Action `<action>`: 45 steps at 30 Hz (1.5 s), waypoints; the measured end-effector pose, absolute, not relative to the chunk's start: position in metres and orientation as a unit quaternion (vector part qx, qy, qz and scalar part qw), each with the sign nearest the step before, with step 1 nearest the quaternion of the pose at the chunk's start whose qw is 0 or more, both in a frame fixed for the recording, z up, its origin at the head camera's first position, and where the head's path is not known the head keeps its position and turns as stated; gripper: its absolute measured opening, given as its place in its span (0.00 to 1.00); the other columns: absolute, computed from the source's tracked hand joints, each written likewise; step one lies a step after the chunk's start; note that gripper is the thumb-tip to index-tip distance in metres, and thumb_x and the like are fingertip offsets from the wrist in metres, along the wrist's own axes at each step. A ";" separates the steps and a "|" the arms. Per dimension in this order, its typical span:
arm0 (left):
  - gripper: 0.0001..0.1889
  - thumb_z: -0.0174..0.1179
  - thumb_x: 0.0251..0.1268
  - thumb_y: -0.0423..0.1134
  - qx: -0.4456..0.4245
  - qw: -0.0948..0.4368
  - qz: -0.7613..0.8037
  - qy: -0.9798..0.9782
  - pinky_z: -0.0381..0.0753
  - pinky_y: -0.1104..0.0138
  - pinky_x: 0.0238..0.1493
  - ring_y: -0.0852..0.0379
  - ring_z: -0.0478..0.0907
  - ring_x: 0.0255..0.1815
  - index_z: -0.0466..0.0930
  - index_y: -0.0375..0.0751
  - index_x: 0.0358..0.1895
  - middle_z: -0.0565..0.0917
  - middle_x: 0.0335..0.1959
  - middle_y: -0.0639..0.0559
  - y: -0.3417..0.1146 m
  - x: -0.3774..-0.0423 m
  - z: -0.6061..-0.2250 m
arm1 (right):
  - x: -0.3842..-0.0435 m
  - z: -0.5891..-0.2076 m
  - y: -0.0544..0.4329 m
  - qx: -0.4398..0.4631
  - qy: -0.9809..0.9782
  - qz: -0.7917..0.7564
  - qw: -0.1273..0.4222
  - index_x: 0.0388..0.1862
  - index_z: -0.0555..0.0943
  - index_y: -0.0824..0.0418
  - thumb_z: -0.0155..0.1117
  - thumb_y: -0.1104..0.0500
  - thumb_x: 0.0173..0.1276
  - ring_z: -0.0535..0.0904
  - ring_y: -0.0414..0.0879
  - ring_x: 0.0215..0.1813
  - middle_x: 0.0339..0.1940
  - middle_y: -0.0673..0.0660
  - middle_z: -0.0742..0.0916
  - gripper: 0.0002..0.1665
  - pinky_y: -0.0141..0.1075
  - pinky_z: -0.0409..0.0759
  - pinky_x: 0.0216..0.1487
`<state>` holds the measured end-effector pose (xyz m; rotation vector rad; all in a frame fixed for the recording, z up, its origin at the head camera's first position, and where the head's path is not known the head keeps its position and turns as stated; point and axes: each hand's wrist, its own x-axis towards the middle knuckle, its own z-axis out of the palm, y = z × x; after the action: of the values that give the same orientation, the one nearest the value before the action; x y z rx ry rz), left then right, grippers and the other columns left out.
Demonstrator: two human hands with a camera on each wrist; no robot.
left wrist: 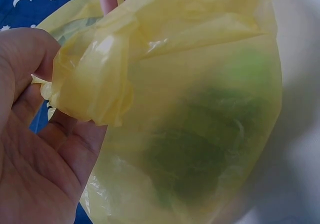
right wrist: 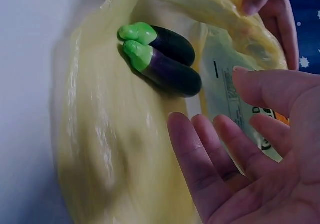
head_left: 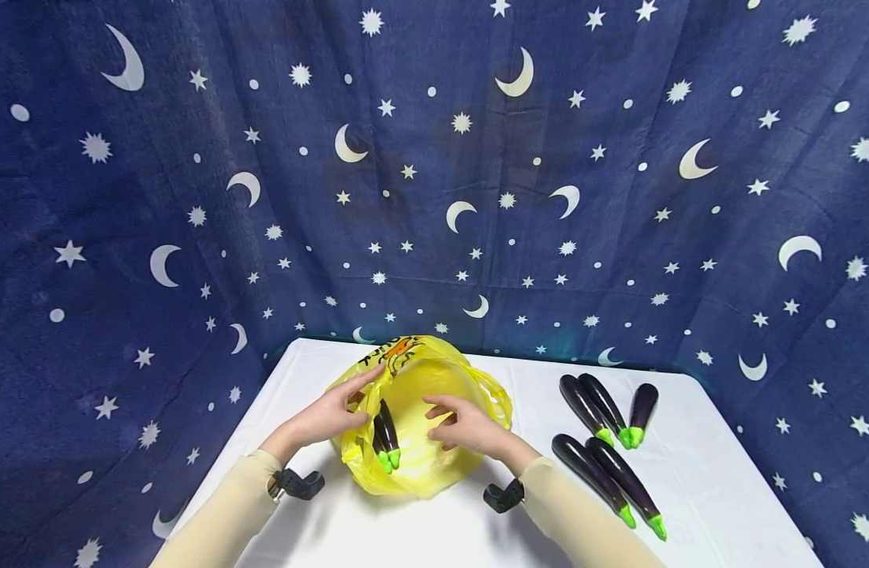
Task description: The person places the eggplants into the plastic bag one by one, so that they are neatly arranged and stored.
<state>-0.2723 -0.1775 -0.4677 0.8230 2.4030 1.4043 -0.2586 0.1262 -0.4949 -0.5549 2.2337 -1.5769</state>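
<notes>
A yellow plastic bag (head_left: 427,473) stands with its mouth spread wide on the white table. Two eggplants (right wrist: 172,71) with green stem ends lie side by side inside it; through the plastic they show as a dark blur in the left wrist view. My left hand (head_left: 332,412) grips the gathered rim at the bag's left side between thumb and fingers. Over the bag's mouth, toward its right side, hovers my right hand (head_left: 468,427), fingers loosely bent and nothing between them. The right wrist view shows that palm and its spread fingertips apart from the eggplants.
Several more eggplants (head_left: 622,477) lie in two groups on the right of the white table (head_left: 725,489), beyond my right forearm. A dark blue cloth (head_left: 434,158) with moons and stars hangs behind the table and at its left side.
</notes>
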 end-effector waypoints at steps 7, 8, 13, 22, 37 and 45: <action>0.45 0.60 0.65 0.29 0.286 0.118 0.481 0.820 0.64 0.43 0.71 0.40 0.67 0.72 0.52 0.55 0.84 0.54 0.83 0.54 -0.180 -0.272 -0.468 | -0.251 -0.487 0.147 -0.204 0.799 -0.539 0.170 0.74 0.74 0.56 0.70 0.61 0.67 0.82 0.49 0.47 0.56 0.56 0.84 0.36 0.48 0.86 0.45; 0.45 0.60 0.65 0.29 0.285 0.118 0.482 0.820 0.64 0.44 0.71 0.40 0.68 0.71 0.52 0.55 0.84 0.54 0.83 0.55 -0.180 -0.272 -0.468 | -0.250 -0.486 0.150 -0.206 0.800 -0.538 0.168 0.74 0.74 0.57 0.70 0.61 0.67 0.82 0.50 0.48 0.57 0.56 0.84 0.35 0.48 0.86 0.45; 0.45 0.61 0.65 0.30 0.284 0.116 0.483 0.820 0.66 0.44 0.70 0.40 0.70 0.69 0.52 0.55 0.84 0.54 0.83 0.54 -0.180 -0.272 -0.469 | -0.245 -0.484 0.167 -0.212 0.799 -0.541 0.158 0.73 0.74 0.61 0.68 0.62 0.69 0.81 0.51 0.51 0.58 0.58 0.84 0.33 0.49 0.86 0.48; 0.45 0.61 0.65 0.30 0.278 0.117 0.478 0.825 0.64 0.43 0.71 0.39 0.68 0.71 0.52 0.54 0.84 0.54 0.83 0.51 -0.180 -0.272 -0.470 | -0.241 -0.473 0.204 -0.179 0.808 -0.546 0.128 0.73 0.74 0.62 0.68 0.60 0.69 0.80 0.53 0.53 0.59 0.60 0.83 0.34 0.49 0.86 0.47; 0.45 0.62 0.65 0.30 0.277 0.117 0.479 0.825 0.65 0.44 0.70 0.38 0.69 0.70 0.52 0.55 0.84 0.54 0.83 0.52 -0.178 -0.272 -0.469 | -0.231 -0.467 0.278 -0.130 0.872 -0.470 0.038 0.73 0.75 0.60 0.72 0.54 0.68 0.83 0.48 0.51 0.57 0.60 0.86 0.35 0.37 0.82 0.48; 0.45 0.61 0.65 0.30 0.279 0.119 0.480 0.823 0.65 0.42 0.71 0.37 0.67 0.72 0.52 0.55 0.84 0.54 0.83 0.51 -0.178 -0.271 -0.469 | -0.224 -0.475 0.317 -0.120 0.869 -0.480 0.019 0.74 0.72 0.66 0.70 0.57 0.70 0.82 0.54 0.55 0.59 0.63 0.84 0.36 0.32 0.81 0.50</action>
<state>-0.2713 -0.1783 -0.4688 0.8143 2.4071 1.4033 -0.2243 0.3168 -0.4746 -0.3712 2.6969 -1.4908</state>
